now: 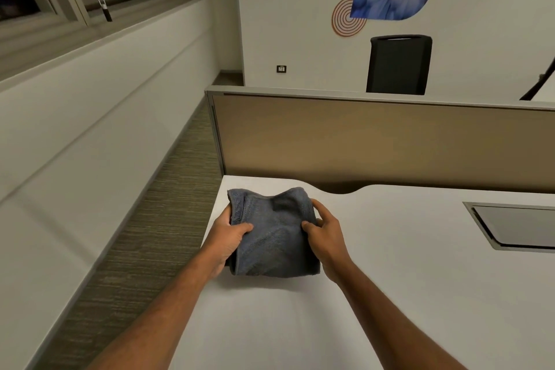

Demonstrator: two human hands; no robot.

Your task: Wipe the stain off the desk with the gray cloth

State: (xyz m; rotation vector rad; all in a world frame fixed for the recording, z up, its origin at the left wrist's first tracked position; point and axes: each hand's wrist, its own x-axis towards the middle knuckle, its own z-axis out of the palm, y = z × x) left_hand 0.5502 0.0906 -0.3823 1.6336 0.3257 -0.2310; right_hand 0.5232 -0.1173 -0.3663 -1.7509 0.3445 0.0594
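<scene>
Forearms: both reached in from the near edge of the desk (390, 294), meeting toward its far left corner.
Left hand (231, 237): it gripped the left edge of the cloth (273, 237), with the thumb lying on top and the fingers curled round and under it.
Right hand (324, 240): it pinched the right edge the same way, thumb on top and fingers wrapped round the side.
Why two hands: judging by the matched holds, the cloth was being kept as a thick folded pad, probably so it could be pressed flat for wiping.
Cloth: gray and folded, it sat near the far left corner. Its near part seemed to rest on the desk, while the far edge bunched upward; whether that edge touched the surface could not be told.
Stain: none showed on the bare white top. It may have been under the cloth or too faint to see.
Task stage: likely the start, with the cloth readied and no wiping evident.
Hatch (516, 225): a gray lidded opening was set into the desk by the right edge, well apart from the hands.
Partition (360, 141): a tan screen stood along the far edge.
Chair (399, 64): a black back rose beyond the partition.
</scene>
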